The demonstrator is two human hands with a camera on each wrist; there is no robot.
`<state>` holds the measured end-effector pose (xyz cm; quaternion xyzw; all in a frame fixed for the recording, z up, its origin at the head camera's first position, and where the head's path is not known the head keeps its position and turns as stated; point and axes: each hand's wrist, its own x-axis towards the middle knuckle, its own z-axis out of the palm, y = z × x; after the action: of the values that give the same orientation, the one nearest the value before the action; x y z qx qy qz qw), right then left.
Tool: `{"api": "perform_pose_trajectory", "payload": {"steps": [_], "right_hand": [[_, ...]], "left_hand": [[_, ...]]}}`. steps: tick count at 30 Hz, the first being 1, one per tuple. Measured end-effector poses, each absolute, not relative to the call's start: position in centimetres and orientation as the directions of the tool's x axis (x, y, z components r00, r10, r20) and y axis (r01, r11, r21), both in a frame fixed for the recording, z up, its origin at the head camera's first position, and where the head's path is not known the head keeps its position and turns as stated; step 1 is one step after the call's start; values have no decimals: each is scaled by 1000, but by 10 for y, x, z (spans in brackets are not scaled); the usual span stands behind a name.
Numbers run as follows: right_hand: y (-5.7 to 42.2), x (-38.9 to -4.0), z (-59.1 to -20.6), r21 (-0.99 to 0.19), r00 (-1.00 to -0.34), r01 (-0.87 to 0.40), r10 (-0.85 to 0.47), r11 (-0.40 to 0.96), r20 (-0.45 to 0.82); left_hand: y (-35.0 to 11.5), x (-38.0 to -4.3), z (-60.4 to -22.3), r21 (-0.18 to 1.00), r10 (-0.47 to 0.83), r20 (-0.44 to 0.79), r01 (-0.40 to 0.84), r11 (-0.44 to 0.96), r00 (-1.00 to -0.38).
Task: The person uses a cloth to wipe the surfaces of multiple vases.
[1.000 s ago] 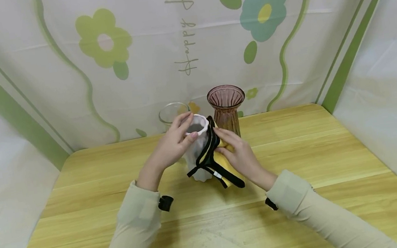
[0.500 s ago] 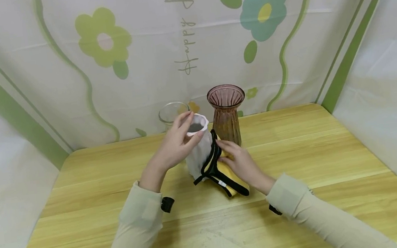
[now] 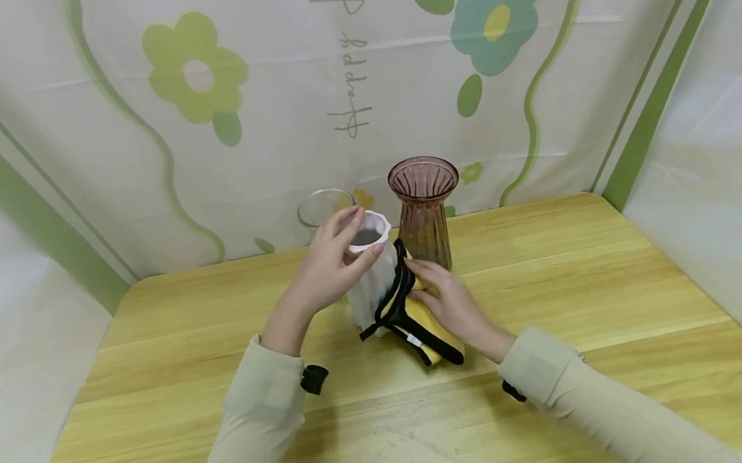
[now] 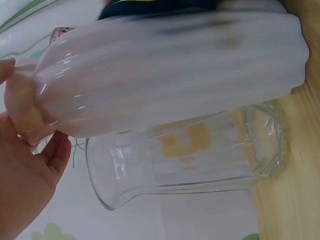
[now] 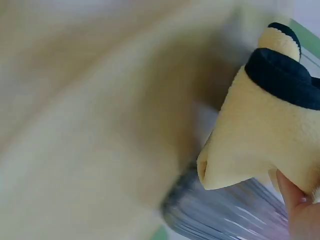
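A white fluted vase (image 3: 367, 298) stands on the table, its scalloped mouth facing up. My left hand (image 3: 327, 271) grips it by the rim, thumb on the near side and fingers on the far side. Against the vase's right side lies a yellow cloth (image 3: 427, 320) with black edging and a small white tag. My right hand (image 3: 449, 303) pinches this cloth between thumb and fingers. In the right wrist view, a blurred fold of cloth fills much of the left. The left wrist view shows the glossy vase wall (image 4: 170, 75), with the dark edging touching or close above it.
Behind the white vase stands a clear glass vase (image 4: 165, 167), mostly hidden in the head view. A purple-pink ribbed glass vase (image 3: 424, 233) stands behind the cloth, to the right. A printed curtain (image 3: 286, 103) hangs behind the wooden table (image 3: 225, 404).
Over the first half second the right hand drew the cloth downward along the vase's side. Since then both hands have stayed nearly still. The left hand keeps its grip on the rim.
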<state>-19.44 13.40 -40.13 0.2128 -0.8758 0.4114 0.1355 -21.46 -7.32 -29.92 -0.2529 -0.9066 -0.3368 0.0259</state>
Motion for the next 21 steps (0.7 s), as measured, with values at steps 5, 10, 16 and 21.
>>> {"api": "perform_pose_trajectory", "payload": {"steps": [5,10,16,21], "right_hand": [[130,-196,-380,-639,-822,-553,-223,534,525],[126,-195,-362,-628,-794,-584,-202,514,574],[125,-194,-360,-622,-796,-582,-213,523,566],[125,-192,-371,-641,-814,-562,-215,523,539]], "left_hand": [[-76,-216,-297,614,466,211,487,621,-859],[-77,-217,-295,601,497,213,514,612,-841],[-77,-217,-296,602,513,214,526,601,-831],[-76,-218,-300,620,496,224,515,591,-839]]}}
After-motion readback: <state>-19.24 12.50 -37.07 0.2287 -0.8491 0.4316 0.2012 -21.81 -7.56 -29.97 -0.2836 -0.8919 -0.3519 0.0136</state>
